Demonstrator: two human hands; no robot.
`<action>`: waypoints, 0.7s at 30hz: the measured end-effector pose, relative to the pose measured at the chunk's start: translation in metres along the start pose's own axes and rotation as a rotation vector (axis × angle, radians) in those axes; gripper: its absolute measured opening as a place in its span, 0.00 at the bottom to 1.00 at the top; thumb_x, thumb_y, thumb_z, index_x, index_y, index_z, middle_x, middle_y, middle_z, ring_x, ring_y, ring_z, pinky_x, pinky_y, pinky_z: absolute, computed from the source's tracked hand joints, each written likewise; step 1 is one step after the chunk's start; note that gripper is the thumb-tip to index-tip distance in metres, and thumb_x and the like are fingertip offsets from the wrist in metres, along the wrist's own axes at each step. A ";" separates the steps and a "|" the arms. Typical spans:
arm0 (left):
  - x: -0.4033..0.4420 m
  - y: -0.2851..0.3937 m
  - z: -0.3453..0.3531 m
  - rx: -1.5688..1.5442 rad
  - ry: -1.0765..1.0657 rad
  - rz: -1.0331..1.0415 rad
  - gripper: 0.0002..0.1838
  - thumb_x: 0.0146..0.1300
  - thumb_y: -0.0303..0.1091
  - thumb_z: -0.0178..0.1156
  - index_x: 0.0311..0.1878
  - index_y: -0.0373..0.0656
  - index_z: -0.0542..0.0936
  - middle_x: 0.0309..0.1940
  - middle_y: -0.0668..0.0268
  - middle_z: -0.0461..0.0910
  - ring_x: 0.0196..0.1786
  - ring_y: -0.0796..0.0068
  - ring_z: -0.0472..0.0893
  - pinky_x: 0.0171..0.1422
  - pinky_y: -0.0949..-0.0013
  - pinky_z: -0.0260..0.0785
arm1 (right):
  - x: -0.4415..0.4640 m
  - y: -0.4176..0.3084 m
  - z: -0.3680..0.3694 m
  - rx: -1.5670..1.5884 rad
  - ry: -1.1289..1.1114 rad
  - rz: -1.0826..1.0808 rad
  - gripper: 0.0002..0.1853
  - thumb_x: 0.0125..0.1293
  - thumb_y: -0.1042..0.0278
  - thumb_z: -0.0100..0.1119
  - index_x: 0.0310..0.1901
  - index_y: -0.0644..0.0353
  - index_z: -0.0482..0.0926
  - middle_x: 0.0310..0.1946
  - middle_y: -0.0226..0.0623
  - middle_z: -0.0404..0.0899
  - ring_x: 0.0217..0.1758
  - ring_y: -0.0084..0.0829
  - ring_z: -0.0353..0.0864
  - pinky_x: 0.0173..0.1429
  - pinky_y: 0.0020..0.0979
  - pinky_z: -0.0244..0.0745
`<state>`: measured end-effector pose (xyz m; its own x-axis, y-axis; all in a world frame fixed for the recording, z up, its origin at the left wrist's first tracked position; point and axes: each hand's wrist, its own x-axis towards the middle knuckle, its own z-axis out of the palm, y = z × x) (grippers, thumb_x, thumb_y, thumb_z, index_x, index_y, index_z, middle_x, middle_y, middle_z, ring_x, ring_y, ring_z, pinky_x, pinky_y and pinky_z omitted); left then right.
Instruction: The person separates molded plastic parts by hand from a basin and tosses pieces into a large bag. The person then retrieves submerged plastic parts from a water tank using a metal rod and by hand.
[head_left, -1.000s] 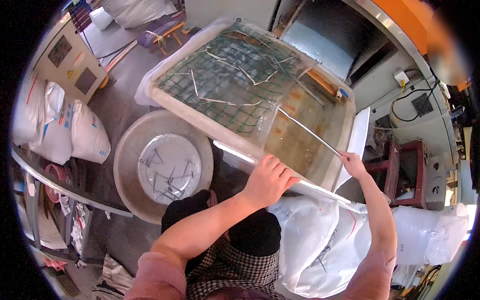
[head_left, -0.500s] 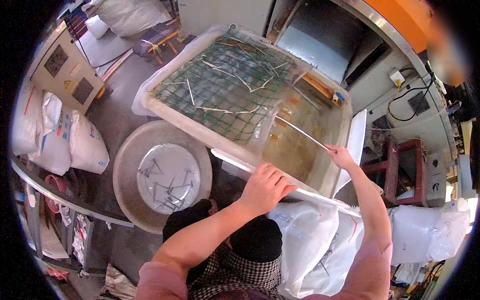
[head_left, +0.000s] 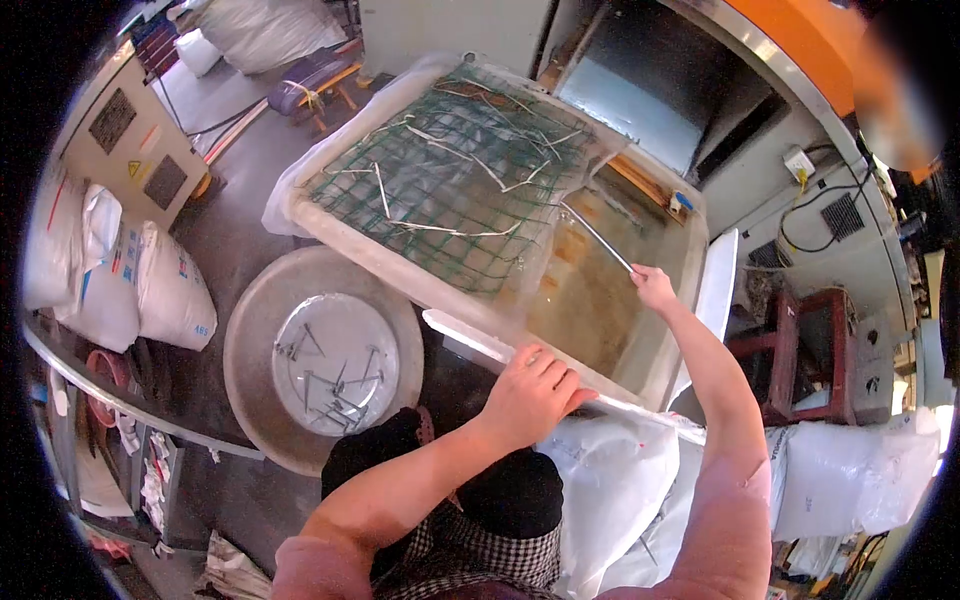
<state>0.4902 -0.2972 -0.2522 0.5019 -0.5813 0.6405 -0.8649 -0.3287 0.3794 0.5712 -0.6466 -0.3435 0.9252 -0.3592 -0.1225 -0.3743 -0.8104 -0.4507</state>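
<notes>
My right hand [head_left: 655,288] is closed round the near end of a thin metal rod [head_left: 600,238]. The rod slants over the water in a pale, murky tank [head_left: 350,235], its far tip by the edge of the green netting [head_left: 465,185]. Beside the tank's near wall, my left hand [head_left: 532,396] has its fingers curled over a long white board [head_left: 465,335]. A round tub [head_left: 255,370] on the floor to the left holds a white basin [head_left: 335,310] with several thin, dark, bent pieces in it.
White sacks [head_left: 175,285] stand at the left, near a grey cabinet [head_left: 130,140]. A curved metal rail [head_left: 150,410] runs below them. White bags [head_left: 610,490] lie right of my knees. A dark red frame [head_left: 800,360] and a machine with a metal chute [head_left: 640,90] stand right and behind.
My right hand has moved left and farther from me, carrying the rod; its far tip is higher in view. My left hand stays on the board.
</notes>
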 end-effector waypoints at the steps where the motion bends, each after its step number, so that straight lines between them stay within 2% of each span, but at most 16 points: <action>1: -0.001 -0.002 0.001 -0.006 -0.006 0.001 0.14 0.54 0.44 0.63 0.25 0.44 0.75 0.24 0.66 0.73 0.35 0.67 0.74 0.51 0.61 0.63 | 0.011 -0.004 0.006 -0.009 0.004 0.001 0.16 0.64 0.63 0.54 0.53 0.56 0.77 0.39 0.46 0.82 0.43 0.37 0.81 0.50 0.32 0.73; 9: 0.000 -0.003 0.000 -0.054 -0.056 -0.017 0.13 0.52 0.43 0.64 0.27 0.43 0.76 0.26 0.66 0.74 0.35 0.68 0.74 0.53 0.62 0.64 | 0.083 -0.032 0.033 -0.076 -0.062 -0.031 0.16 0.65 0.63 0.55 0.53 0.56 0.77 0.41 0.48 0.81 0.44 0.37 0.81 0.50 0.32 0.72; 12: 0.002 -0.002 0.001 -0.065 -0.055 -0.020 0.14 0.57 0.43 0.59 0.26 0.41 0.75 0.24 0.65 0.73 0.36 0.67 0.74 0.55 0.62 0.63 | 0.096 -0.041 0.043 -0.042 -0.057 -0.013 0.17 0.65 0.63 0.55 0.54 0.55 0.76 0.42 0.48 0.81 0.43 0.38 0.81 0.49 0.32 0.72; 16: 0.005 -0.004 0.002 -0.067 -0.022 -0.018 0.13 0.55 0.43 0.61 0.26 0.42 0.75 0.25 0.65 0.73 0.36 0.67 0.74 0.54 0.62 0.64 | 0.087 -0.033 0.041 -0.087 -0.066 -0.079 0.17 0.65 0.64 0.55 0.55 0.55 0.75 0.41 0.48 0.81 0.42 0.37 0.81 0.48 0.32 0.72; 19: 0.005 -0.005 0.002 -0.055 -0.006 -0.007 0.13 0.53 0.42 0.63 0.26 0.43 0.75 0.25 0.66 0.73 0.35 0.67 0.74 0.52 0.63 0.64 | 0.061 -0.015 0.020 -0.091 -0.084 -0.059 0.17 0.64 0.65 0.54 0.55 0.54 0.75 0.41 0.47 0.81 0.42 0.38 0.80 0.49 0.32 0.72; 21: 0.003 -0.005 0.000 -0.057 -0.009 0.002 0.13 0.53 0.42 0.63 0.26 0.43 0.74 0.24 0.66 0.72 0.34 0.67 0.74 0.51 0.63 0.64 | 0.027 -0.008 -0.005 -0.119 -0.063 -0.125 0.18 0.64 0.66 0.54 0.55 0.55 0.75 0.41 0.48 0.81 0.42 0.38 0.80 0.49 0.32 0.72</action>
<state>0.4957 -0.2971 -0.2519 0.5001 -0.5884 0.6354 -0.8636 -0.2847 0.4161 0.5988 -0.6522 -0.3392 0.9657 -0.2257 -0.1287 -0.2575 -0.8973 -0.3585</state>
